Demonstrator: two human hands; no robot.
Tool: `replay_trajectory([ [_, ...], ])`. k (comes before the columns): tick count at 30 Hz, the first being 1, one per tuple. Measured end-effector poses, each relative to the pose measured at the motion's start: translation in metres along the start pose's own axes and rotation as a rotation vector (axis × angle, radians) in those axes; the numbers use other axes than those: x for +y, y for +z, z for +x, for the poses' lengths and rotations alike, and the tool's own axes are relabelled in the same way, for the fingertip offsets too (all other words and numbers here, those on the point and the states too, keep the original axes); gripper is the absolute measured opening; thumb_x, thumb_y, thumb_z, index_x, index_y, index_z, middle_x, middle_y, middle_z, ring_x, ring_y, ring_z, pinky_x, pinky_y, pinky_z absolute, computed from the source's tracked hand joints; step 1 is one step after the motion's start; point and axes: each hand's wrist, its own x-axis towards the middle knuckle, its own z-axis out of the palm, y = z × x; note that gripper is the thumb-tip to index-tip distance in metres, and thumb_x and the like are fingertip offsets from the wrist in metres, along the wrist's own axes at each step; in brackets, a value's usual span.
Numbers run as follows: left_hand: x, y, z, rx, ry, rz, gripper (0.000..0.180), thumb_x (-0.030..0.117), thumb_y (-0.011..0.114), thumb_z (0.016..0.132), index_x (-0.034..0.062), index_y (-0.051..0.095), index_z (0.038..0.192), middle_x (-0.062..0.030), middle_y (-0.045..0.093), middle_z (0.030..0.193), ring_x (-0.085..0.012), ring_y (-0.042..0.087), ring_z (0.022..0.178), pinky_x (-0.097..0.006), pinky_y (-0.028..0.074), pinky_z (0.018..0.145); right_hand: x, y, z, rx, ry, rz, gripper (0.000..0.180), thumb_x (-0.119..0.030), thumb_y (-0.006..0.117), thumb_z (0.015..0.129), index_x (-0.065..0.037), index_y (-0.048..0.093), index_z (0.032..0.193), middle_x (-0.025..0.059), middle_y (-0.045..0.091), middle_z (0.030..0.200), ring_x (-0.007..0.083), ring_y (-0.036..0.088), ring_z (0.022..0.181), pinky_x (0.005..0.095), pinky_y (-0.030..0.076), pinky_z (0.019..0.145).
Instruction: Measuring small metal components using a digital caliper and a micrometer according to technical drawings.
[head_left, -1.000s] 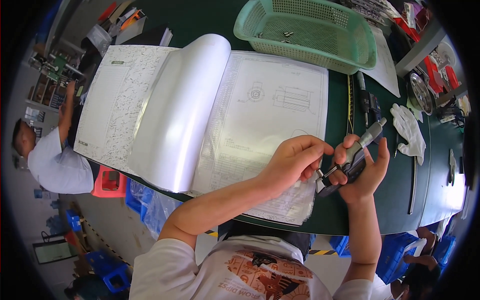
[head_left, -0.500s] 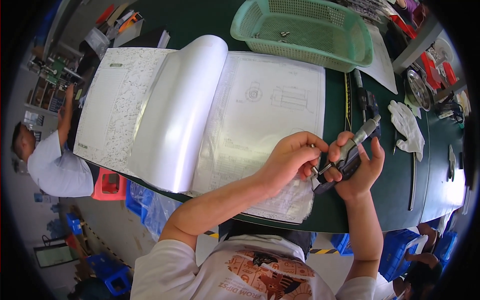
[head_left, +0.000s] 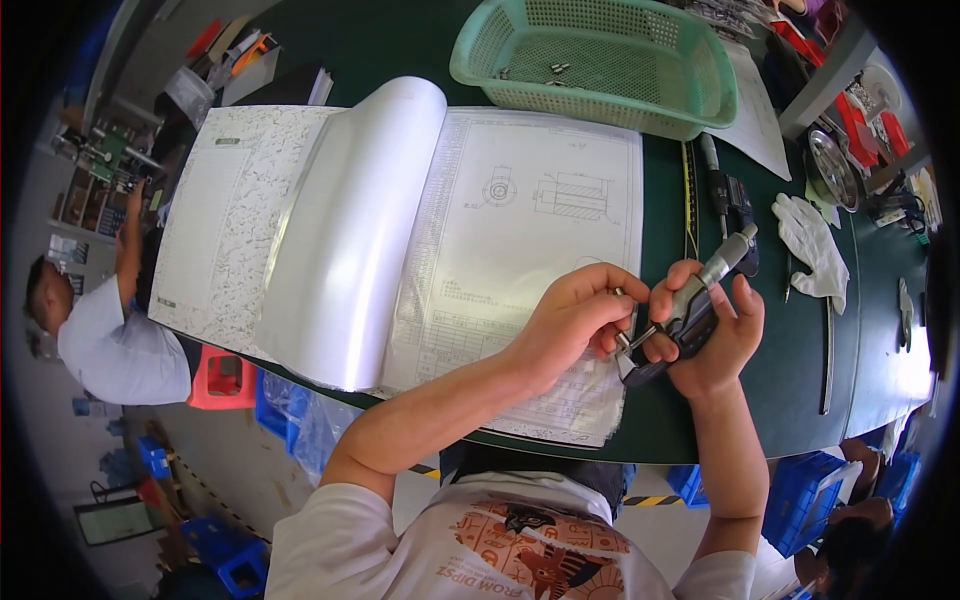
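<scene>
My right hand [head_left: 722, 352] is wrapped round a micrometer [head_left: 697, 292], its silver thimble pointing up and to the right and its dark frame resting in the palm. Just left of the micrometer's jaws, my left hand [head_left: 572, 312] has thumb and fingers pinched on a small metal part [head_left: 620, 293], mostly covered by the fingertips. Whether that part touches the jaws I cannot make out. Beneath both hands lies an open binder of drawings [head_left: 520, 250] in clear sleeves, one sleeve curled over at its middle.
A green plastic basket [head_left: 705, 112] with several small metal parts stands at the back. To the right lie a second measuring tool [head_left: 735, 200], a yellow tape rule [head_left: 690, 205], a white glove [head_left: 812, 248] and a metal bowl [head_left: 832, 170]. Another person [head_left: 120, 335] sits at far left.
The view has shifted slightly, so the basket and binder appear a little further left. Both hands keep nearly the same pose around the micrometer and the small part.
</scene>
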Motion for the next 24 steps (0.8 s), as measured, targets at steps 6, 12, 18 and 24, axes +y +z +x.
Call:
replay_trajectory([
  [6, 0.0, 0.0, -0.002, -0.003, 0.004, 0.016, 0.019, 0.014, 0.046, 0.081, 0.0029, 0.053, 0.094, -0.0004, 0.048, 0.072, -0.0056, 0.043, 0.058, -0.018, 0.036, 0.053, 0.001, -0.001, 0.0, -0.009, 0.0, -0.002, 0.055, -0.052, 0.035, 0.076, 0.0, 0.047, 0.089, 0.014, 0.055, 0.071, 0.0172, 0.046, 0.044, 0.0274, 0.042, 0.045],
  [12, -0.002, 0.002, -0.001, -0.008, -0.002, 0.025, 0.018, 0.013, 0.045, 0.08, 0.0032, 0.053, 0.093, 0.0001, 0.048, 0.072, -0.0053, 0.043, 0.058, -0.018, 0.036, 0.053, 0.0, -0.001, -0.003, 0.0, -0.009, 0.017, 0.057, -0.052, 0.035, 0.075, 0.001, 0.048, 0.09, 0.0146, 0.055, 0.072, 0.0176, 0.046, 0.045, 0.0275, 0.042, 0.044],
  [18, 0.003, -0.004, -0.005, 0.035, 0.014, 0.047, 0.02, 0.013, 0.047, 0.079, 0.001, 0.052, 0.095, -0.0011, 0.05, 0.072, -0.0065, 0.045, 0.059, -0.019, 0.038, 0.053, 0.002, 0.002, 0.002, -0.013, 0.038, 0.017, 0.06, -0.056, 0.034, 0.075, 0.0, 0.047, 0.092, 0.0154, 0.054, 0.073, 0.018, 0.045, 0.045, 0.0266, 0.04, 0.044],
  [24, 0.002, -0.002, 0.0, -0.038, 0.007, 0.081, 0.022, 0.013, 0.046, 0.08, 0.0008, 0.052, 0.098, -0.0025, 0.052, 0.077, -0.007, 0.046, 0.06, -0.019, 0.038, 0.054, -0.006, -0.004, 0.002, -0.044, -0.035, 0.01, 0.061, -0.056, 0.033, 0.075, 0.001, 0.049, 0.091, 0.0157, 0.056, 0.075, 0.017, 0.046, 0.045, 0.0252, 0.041, 0.044],
])
